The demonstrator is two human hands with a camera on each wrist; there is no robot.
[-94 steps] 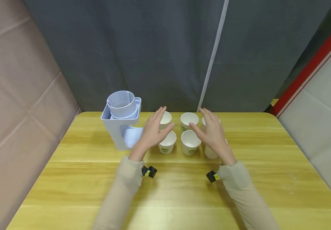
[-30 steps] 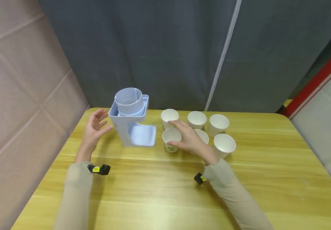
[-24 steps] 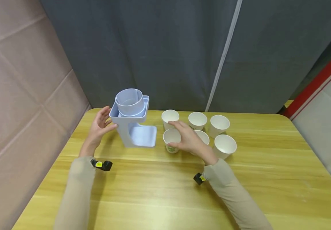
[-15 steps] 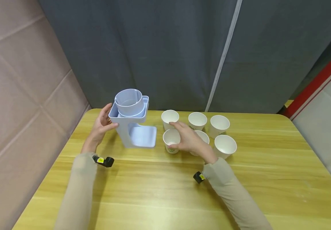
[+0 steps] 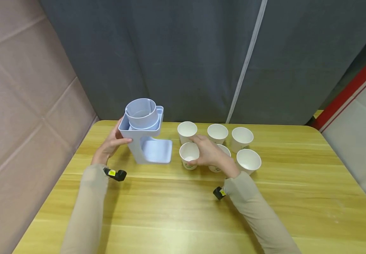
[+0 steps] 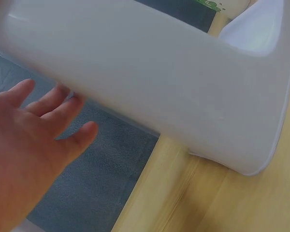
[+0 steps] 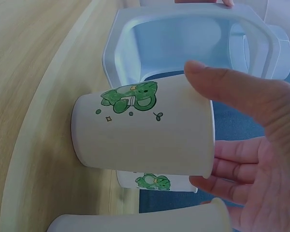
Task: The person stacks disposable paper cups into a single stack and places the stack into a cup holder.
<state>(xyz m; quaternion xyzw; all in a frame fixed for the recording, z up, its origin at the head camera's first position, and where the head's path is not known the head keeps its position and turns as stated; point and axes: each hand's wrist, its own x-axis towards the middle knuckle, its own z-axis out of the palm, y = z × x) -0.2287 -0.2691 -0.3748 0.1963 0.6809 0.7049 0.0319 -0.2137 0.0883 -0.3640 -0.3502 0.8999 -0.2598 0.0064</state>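
Observation:
My left hand is at the left side of a light-blue plastic stand, thumb on its front wall and the other fingers partly hidden behind it. Several fingertips meet its edge in the left wrist view. The stand has a round container set in its top and a flat tray low at its right. My right hand holds the front-left white paper cup near its rim, thumb on one side and fingers on the other. This cup is upright with a green cartoon print.
More white paper cups stand upright in two rows: one behind the held cup, others to the right, one partly hidden by my right hand. A dark grey curtain hangs behind the wooden table.
My left hand has moved from over the cups to the stand, its fingers sliding behind it. My right hand has moved left to the front-left cup and closed in on its rim.

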